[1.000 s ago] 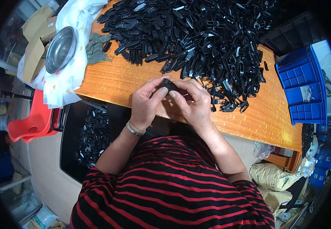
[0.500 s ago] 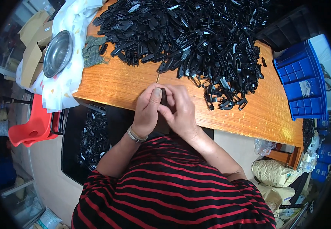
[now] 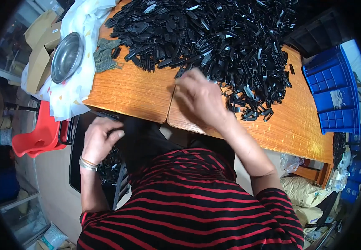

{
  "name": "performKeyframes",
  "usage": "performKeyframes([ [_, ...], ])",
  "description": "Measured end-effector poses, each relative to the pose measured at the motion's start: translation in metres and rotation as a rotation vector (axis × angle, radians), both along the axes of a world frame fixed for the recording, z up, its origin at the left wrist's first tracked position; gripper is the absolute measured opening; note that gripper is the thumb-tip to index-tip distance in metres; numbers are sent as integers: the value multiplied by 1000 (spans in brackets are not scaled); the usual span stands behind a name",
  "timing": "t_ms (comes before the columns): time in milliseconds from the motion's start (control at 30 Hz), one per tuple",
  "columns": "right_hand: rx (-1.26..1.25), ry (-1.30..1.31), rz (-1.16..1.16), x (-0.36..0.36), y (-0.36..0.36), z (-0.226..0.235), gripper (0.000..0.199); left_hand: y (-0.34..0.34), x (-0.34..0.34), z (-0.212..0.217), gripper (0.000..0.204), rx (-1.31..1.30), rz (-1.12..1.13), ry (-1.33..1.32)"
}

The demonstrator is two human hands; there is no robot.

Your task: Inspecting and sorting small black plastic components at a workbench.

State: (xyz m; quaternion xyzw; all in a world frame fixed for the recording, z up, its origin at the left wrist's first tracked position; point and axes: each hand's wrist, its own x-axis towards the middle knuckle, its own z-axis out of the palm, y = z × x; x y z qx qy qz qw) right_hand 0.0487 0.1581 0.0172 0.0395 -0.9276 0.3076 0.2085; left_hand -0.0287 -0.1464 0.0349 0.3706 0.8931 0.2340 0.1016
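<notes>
— Black plastic, all of it: why is the heap (image 3: pixel 213 37) pushed so far up the wooden table (image 3: pixel 134 89)?

— It leaves me a bare strip of table on my side of the heap, where my hands can meet. My right hand (image 3: pixel 201 100) is stretched over that strip to the heap's near edge, fingers spread and bent over the pieces there. It blurs, so I cannot tell whether it has closed on one.

— And your left?

— My left hand (image 3: pixel 99 139) hangs below the table's near edge, over the black crate (image 3: pixel 80 162) beside my knee. The fingers are loosely curled; I see no piece held in them. More black pieces lie in that crate, within a short drop from the table.

— What do the pieces look like?

— Small, slim, glossy clips, many with an open loop or slot, tangled every way. A few strays lie right of the heap. Left of it sit a steel bowl (image 3: pixel 66 57) on white sheet and a greenish rag (image 3: pixel 104 56).
</notes>
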Motion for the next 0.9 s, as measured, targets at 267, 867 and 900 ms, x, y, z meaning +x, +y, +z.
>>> performKeyframes([
  [267, 583, -109, -24, -45, 34, -4, 22, 128, -18, -32, 32, 486, 17, 78],
  [867, -686, -31, -142, 25, 15, -28, 47, 194, -38, -60, 25, 367, 71, 306],
  [900, -664, -41, -190, 33, 9, -29, 34, 192, -38, -59, 24, 370, 48, 345],
])
